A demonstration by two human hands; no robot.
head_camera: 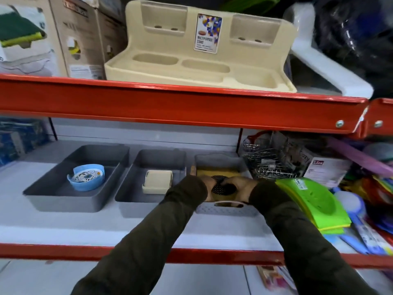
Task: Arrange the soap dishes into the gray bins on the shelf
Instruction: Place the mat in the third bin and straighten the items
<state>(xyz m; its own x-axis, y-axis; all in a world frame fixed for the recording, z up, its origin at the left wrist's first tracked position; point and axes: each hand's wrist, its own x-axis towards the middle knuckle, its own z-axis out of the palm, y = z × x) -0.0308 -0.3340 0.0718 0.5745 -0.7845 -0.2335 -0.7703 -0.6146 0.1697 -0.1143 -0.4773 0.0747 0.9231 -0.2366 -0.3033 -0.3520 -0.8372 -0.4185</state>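
Lying crosswise, yellow soap dish [223, 174] between 2 hands.

Three bins [119, 206] side by side on shelf [63, 231]; one soap dish [86, 176] in each.

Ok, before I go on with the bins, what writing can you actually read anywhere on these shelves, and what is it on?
"MULTIPURPOSE STAND": sticker on the beige stand, upper shelf; the small lines under it are too blurred to read.
Brown cartons, upper left: red logo and small print, unreadable.
White box beside the wire racks: red logo and text, too blurred.
Green dishes: label too small.
Gray bins: no text visible.
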